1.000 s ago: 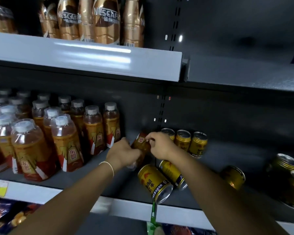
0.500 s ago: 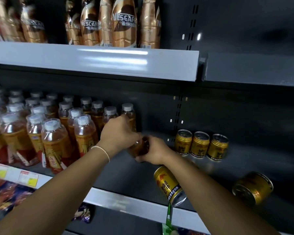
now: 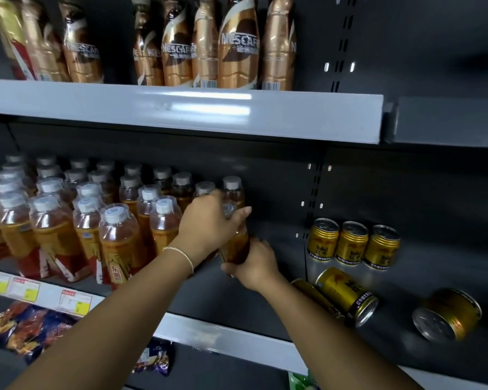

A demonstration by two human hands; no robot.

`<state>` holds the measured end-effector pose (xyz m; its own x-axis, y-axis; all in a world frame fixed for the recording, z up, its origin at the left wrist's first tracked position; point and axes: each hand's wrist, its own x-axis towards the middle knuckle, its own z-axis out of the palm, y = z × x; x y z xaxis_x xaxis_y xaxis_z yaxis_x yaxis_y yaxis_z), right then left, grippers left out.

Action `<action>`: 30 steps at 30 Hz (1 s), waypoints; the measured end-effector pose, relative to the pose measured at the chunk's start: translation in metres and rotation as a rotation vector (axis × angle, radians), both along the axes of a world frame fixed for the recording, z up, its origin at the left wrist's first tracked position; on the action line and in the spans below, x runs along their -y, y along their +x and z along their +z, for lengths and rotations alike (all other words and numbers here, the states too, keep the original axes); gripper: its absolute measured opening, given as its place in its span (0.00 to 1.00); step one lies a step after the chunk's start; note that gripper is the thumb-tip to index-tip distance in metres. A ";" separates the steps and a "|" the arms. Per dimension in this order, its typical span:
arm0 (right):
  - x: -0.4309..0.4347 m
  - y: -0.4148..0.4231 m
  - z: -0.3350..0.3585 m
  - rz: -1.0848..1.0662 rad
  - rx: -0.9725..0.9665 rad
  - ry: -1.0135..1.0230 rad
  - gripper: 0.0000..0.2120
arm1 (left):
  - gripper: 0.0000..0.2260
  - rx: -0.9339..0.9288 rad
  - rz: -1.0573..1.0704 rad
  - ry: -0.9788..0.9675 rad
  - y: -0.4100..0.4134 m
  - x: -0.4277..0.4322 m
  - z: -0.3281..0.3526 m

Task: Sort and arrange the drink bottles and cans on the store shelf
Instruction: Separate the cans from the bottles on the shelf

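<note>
The tea bottles (image 3: 119, 243) show amber liquid under white caps, with orange labels turning red and white at the foot. The held bottle (image 3: 235, 246) is a darker amber-brown. The standing cans (image 3: 351, 243) and toppled cans (image 3: 347, 295) are gold with dark print and silver ends. The coffee bottles (image 3: 238, 43) swirl copper, brown and cream under white lettering. The shelf edge (image 3: 181, 108) is pale grey, the back panel (image 3: 434, 192) charcoal. The price tags (image 3: 76, 301) are white, yellow and red.
</note>
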<state>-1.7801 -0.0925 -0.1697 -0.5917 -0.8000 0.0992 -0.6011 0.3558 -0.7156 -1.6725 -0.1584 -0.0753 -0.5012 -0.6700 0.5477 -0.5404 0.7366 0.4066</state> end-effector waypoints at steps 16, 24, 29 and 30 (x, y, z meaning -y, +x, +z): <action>0.026 0.021 -0.011 0.009 -0.078 -0.020 0.27 | 0.22 -0.001 -0.215 0.042 0.045 -0.014 -0.027; 0.016 0.029 -0.001 -0.029 -0.129 -0.065 0.15 | 0.19 0.011 -0.302 0.060 0.056 -0.023 -0.032; 0.002 0.021 0.021 0.034 0.004 -0.015 0.15 | 0.22 -0.041 -0.354 0.042 0.062 -0.034 -0.042; -0.004 0.019 0.027 0.028 0.055 -0.046 0.17 | 0.22 -0.044 -0.364 0.048 0.061 -0.037 -0.044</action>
<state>-1.7616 -0.0888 -0.1428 -0.5746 -0.8118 0.1040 -0.5697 0.3054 -0.7630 -1.6113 -0.1214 -0.1193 -0.6885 -0.4771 0.5462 -0.2275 0.8572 0.4620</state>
